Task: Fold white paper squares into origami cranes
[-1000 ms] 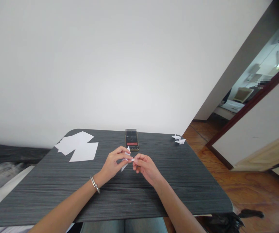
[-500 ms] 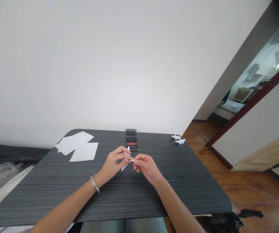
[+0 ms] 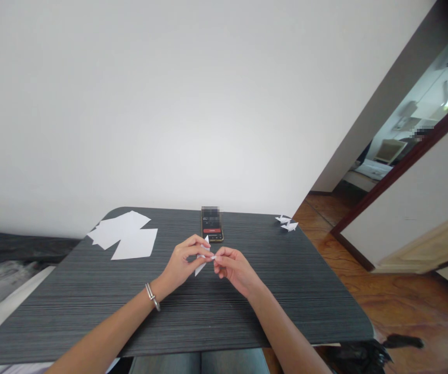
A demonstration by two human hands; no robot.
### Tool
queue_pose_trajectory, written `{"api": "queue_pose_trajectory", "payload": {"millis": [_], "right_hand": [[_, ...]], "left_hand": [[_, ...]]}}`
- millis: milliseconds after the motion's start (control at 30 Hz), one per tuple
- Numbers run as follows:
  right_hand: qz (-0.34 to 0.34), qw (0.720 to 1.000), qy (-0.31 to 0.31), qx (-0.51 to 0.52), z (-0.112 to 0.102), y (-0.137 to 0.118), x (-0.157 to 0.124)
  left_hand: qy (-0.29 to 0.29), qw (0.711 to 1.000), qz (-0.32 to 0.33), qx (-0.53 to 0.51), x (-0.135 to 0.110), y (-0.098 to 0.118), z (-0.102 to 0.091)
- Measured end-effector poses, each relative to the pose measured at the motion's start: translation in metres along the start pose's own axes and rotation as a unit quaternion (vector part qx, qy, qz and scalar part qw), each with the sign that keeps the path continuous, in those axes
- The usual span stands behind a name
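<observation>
Over the middle of a dark striped table (image 3: 91, 311), both hands pinch one small folded white paper piece (image 3: 200, 267). My left hand (image 3: 180, 262), a silver bracelet on its wrist, grips the piece from the left with curled fingers. My right hand (image 3: 233, 267) pinches a thin tip of it from the right. One point of the paper sticks up above my left fingers and another hangs down below them.
A phone (image 3: 212, 226) with a lit screen lies just behind my hands. Several white paper sheets (image 3: 126, 236) lie at the back left. Two small folded paper figures (image 3: 288, 223) sit at the back right corner. A wooden floor and an open doorway are on the right.
</observation>
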State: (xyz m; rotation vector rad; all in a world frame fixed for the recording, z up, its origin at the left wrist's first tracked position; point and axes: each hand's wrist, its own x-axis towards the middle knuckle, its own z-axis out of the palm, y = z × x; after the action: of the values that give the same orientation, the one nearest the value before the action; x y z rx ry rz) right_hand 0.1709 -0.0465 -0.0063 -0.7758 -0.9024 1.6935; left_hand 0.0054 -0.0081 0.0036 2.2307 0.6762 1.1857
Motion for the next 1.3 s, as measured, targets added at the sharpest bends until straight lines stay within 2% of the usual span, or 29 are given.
{"api": "queue_pose_trajectory", "payload": {"millis": [333,700,1067,1300], "right_hand": [[0.003,1.0,0.01,-0.003,-0.0004,-0.001,0.0008],[0.054,0.997,-0.035,0.041,-0.0008,0.0006,0.0008],[0.079,0.993,-0.06,0.06,-0.001,0.0005,0.0007],[0.077,0.992,-0.078,0.067,-0.0014,0.0025,0.0009]], "left_hand": [[-0.005,1.0,0.006,0.005,-0.0001,0.0002,-0.0001],[-0.002,1.0,0.005,-0.003,-0.0015,0.0002,0.0008],[-0.002,0.999,-0.002,-0.034,0.0,0.0033,0.0011],[-0.008,0.997,-0.031,-0.074,0.0019,0.005,0.0021]]}}
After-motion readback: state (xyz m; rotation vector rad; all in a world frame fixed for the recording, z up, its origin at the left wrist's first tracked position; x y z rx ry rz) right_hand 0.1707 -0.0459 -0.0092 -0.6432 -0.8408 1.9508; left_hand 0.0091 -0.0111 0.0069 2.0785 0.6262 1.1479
